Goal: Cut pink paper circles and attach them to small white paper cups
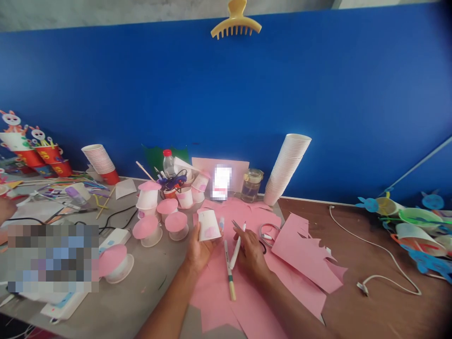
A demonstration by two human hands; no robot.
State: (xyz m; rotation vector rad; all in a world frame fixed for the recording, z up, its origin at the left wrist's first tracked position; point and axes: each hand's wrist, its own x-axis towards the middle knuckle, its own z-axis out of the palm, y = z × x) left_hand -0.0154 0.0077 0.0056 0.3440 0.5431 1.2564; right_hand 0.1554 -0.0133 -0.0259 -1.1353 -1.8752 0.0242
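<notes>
A white paper cup with a pink patch on its side (206, 221) is in the left hand (199, 249), up over the pink paper. The cup is turned over, with its narrow end up and its wide rim down near the palm. The left hand is part closed, with its fingers and thumb curled around the cup.

The right hand (251, 252) is just beside it, to the right. Its fingers are bent in and hold a thin white pen (236, 252). Grey pointed metal tips (235, 225) poke out by the fingers, but I cannot tell if the hand holds them too.

Under both hands lie big sheets of pink paper with jagged edges (215, 301). A white marker with a green band and a tan end (228, 268) lies on the paper, between the two arms. A clear round ring (269, 234) lies to the right of the right hand.

To the left, on the grey table (134, 292), sit white paper cups with round pink tops (176, 222). At the back, a tall leaning stack of white cups (287, 169) stands near a see-through jar (252, 186). Another person's hand (5, 208) shows at the far left edge.
</notes>
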